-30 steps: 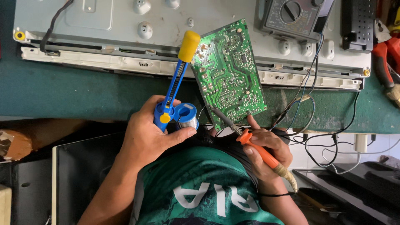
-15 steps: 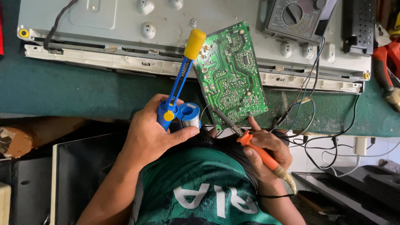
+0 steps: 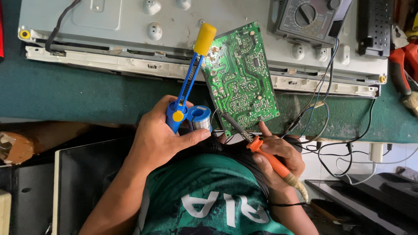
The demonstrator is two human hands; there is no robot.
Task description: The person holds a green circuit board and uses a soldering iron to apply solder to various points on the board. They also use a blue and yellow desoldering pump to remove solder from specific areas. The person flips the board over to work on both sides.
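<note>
- Your left hand (image 3: pixel 159 141) grips the blue pump (image 3: pixel 188 82) and a solder spool (image 3: pixel 199 117).
- Your right hand (image 3: pixel 278 152) grips the orange iron (image 3: pixel 272 162), its tip at the green board (image 3: pixel 241 78) just above.

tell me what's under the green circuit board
The green circuit board lies tilted across the grey metal chassis, its white plastic edge strip and the green mat. What else lies beneath it is covered.
</note>
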